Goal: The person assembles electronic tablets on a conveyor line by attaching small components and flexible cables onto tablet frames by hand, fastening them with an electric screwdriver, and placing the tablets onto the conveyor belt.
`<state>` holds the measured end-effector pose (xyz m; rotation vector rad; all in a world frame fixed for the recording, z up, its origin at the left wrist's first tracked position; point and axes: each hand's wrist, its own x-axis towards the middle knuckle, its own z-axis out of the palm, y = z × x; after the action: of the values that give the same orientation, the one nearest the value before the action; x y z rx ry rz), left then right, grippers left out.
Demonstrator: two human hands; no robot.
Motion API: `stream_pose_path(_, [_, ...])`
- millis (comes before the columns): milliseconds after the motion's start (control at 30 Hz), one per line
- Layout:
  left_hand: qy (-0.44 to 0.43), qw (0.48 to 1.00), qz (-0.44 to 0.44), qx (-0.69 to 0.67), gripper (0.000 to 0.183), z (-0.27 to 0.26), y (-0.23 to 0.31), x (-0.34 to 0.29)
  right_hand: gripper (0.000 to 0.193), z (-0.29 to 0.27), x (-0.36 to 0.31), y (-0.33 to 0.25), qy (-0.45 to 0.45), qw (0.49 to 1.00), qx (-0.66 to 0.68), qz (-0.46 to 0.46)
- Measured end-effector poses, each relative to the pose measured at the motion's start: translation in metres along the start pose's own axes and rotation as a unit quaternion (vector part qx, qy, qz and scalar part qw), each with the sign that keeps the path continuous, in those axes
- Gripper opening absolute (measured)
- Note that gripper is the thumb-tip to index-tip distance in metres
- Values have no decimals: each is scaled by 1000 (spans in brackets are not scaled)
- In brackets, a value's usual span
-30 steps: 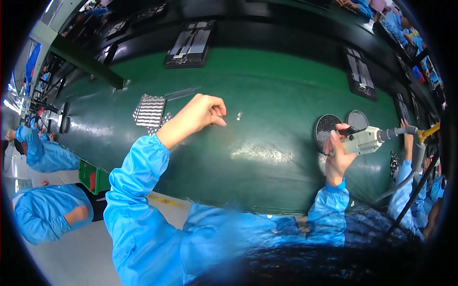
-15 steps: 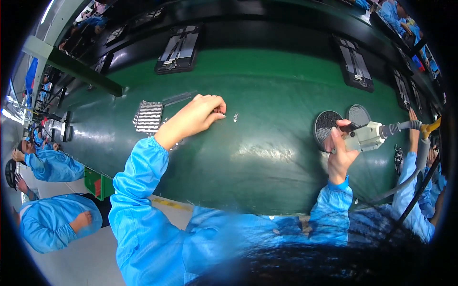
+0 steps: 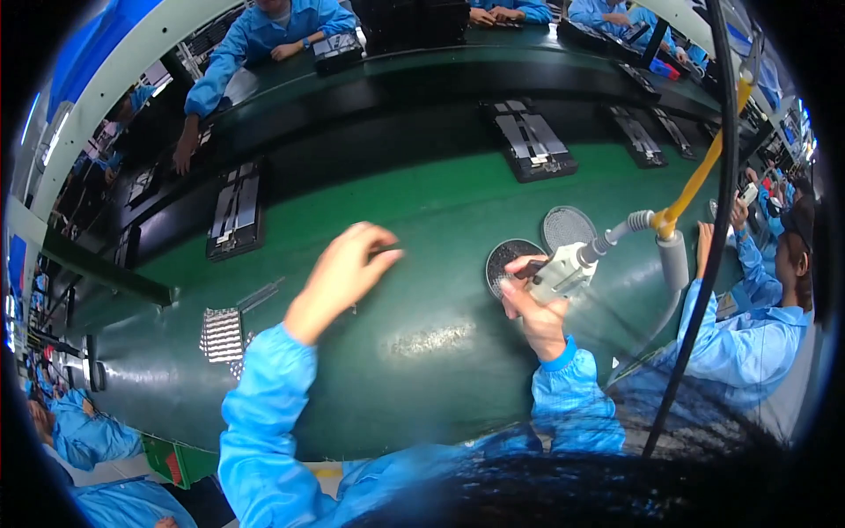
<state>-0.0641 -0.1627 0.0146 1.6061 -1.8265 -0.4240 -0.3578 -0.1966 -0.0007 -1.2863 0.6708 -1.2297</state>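
Note:
My left hand (image 3: pixel 343 280) hovers over the green work surface, thumb and fingertips drawn together. A dark spot shows between them, too blurred to name. A tiny shiny speck lies beside its wrist. My right hand (image 3: pixel 539 324) is wrapped round a pale grey powered hand tool (image 3: pixel 568 268), attached to a corrugated hose and a yellow tube. The tool's working end is hidden by my fingers, at the edge of a round dish (image 3: pixel 490 264) of small dark parts. Touching that dish is a second round grey dish (image 3: pixel 566 227). Left of my left hand lies a sheet of small silvery pieces (image 3: pixel 220 333).
A clear strip (image 3: pixel 260 294) lies by the sheet. Black trays with flat device assemblies (image 3: pixel 531 145) stand along the dark far belt. A black cable (image 3: pixel 704 264) hangs at the right. Co-workers in blue sit across and at both sides; one arm (image 3: pixel 194 123) reaches over the belt.
The view has swung right, so the bench appears shifted left and lower. My left hand has moved right and farther from the sheet. My right hand stays by the dish with the tool.

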Motion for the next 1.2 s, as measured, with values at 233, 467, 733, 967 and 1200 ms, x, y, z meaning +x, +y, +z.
stream_pose_path(233, [157,982,81,-63,68,154,23,157,33,-20,5,32,15,999,2,-46])
stream_pose_path(467, [138,988,-61,26,67,203,54,209,28,-20,12,30,59,996,37,-48])
stream_pose_path(733, [267,923,-64,-270,72,213,38,220,28,-31,11,42,64,998,-25,-11])
stream_pose_path(967, [211,743,-217,-597,53,179,-11,227,26,-26,15,41,88,994,-48,-52])
stream_pose_path(1200, [113,750,-161,-632,72,55,32,12,26,-27,13,23,141,987,-41,-66])
